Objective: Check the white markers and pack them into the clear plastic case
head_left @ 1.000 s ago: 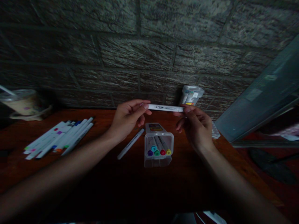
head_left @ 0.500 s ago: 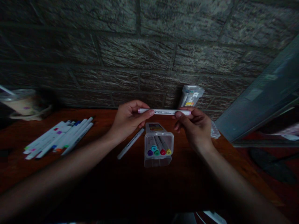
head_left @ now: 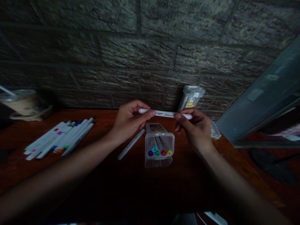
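Both hands' fingers (head_left: 147, 116) (head_left: 183, 120) pinching slim white marker (head_left: 166, 113), clear plastic case (head_left: 158, 163), rough wall (head_left: 122, 50)

Shows white with pale pink ends on the held marker (head_left: 165, 113), purple, cyan, green, red and yellow on marker caps (head_left: 157, 153) at six o'clock, streaky grey on the block wall (head_left: 138, 53) at twelve.
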Motion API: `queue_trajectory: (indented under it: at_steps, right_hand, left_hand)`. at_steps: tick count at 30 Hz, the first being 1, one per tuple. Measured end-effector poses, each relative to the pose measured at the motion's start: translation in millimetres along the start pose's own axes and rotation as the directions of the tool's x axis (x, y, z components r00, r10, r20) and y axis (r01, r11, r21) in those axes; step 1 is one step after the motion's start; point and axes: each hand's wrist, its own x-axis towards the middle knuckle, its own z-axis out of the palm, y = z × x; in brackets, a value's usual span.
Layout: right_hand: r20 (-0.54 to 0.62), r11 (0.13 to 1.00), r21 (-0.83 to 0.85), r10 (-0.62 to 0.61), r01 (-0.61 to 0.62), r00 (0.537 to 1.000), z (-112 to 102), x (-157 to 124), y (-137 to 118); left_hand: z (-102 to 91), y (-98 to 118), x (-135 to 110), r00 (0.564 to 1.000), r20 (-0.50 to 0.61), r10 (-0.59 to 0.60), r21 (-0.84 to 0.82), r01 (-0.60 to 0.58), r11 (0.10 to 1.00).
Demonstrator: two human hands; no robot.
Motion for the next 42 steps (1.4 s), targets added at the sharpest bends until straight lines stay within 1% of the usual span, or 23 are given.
queue_trajectory:
  at_steps: [14,23,28,35,42]
  right_hand:
    - [-0.024,0.998,0.055,0.018,-0.016,1.0,-1.6,1.1,-1.4]
    - [-0.045,0.997,0.072,0.019,-0.016,0.999,-1.3,1.5,-2.4]
    - [-0.03,0.992,0.118,0.036,-0.033,0.999,-1.0,1.3,-3.8]
    - [-0.012,0.984,0.163,0.079,-0.076,0.997,-2.1,0.5,-5.6]
    - [0.002,0.978,0.197,0.073,-0.072,0.997,-3.9,1.7,-4.3]
  left_hand:
    - [-1.7,-2.9,2.6,1.0,-0.008,-0.005,-0.037,0.005,0.999]
    - [-1.3,-2.6,3.9,0.999,-0.033,-0.032,-0.16,0.026,0.987]
    - [-1.1,0.3,4.1,0.997,-0.035,-0.063,-0.224,0.053,0.973]
    - [-2.2,2.2,4.1,0.995,-0.025,-0.093,-0.281,0.082,0.956]
    - [-4.4,2.6,4.3,0.996,-0.005,-0.086,-0.31,0.08,0.947]
